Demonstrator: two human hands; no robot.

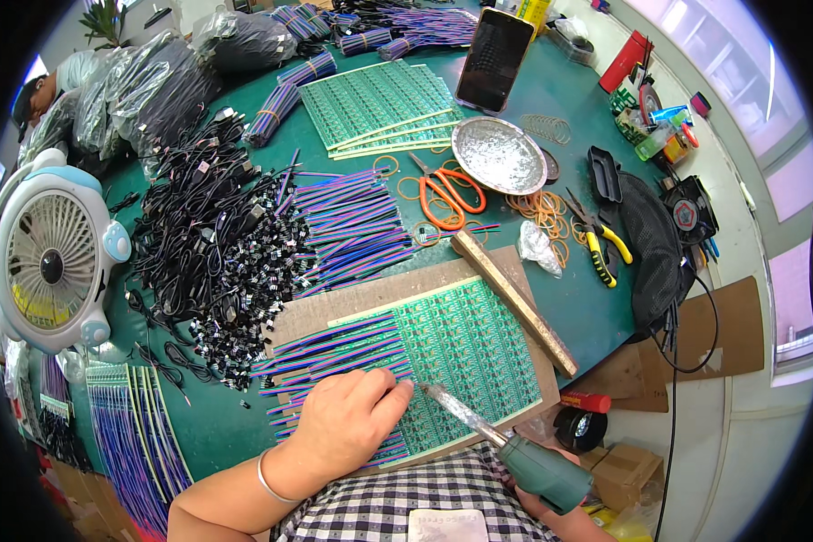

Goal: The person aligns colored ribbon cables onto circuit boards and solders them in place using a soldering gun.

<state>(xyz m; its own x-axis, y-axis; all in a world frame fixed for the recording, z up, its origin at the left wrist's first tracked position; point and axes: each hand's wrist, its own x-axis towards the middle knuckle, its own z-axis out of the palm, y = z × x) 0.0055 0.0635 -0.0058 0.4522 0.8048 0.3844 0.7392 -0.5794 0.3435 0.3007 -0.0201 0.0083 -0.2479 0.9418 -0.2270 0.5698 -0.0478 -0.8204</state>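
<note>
Soldering iron [513,448] diagonal, tip [435,392] up-left; right hand [535,508] grips handle [549,473]; left hand [348,423] curled, grasp unclear.

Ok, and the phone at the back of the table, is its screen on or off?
It looks off: the phone shows a dark face with only faint marks, perhaps reflections.

Brightly lit; pale windows [727,54] glow at upper right, a metal dish [499,155] glints, fisheye edges curve into black corners.
</note>
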